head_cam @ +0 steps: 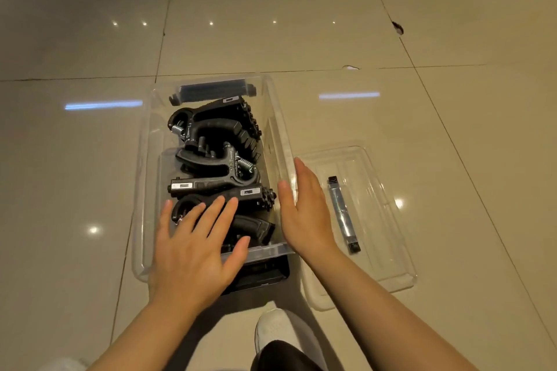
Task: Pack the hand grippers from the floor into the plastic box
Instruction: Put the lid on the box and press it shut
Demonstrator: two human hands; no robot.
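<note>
- My left hand (196,238) lies flat, fingers spread, over the black spring-loaded hand grippers (217,153) piled inside the clear plastic box (144,159) on the floor.
- My right hand (304,211) rests straight-fingered against the box's right wall.
- The clear plastic lid (376,220) lies beside it.

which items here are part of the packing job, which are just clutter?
Job:
- hand grippers, in the box
- plastic box
- left hand, flat over the grippers
- right hand, against the box's right wall

Lying about:
- clear lid, on the floor right of the box
- white shoe
</note>
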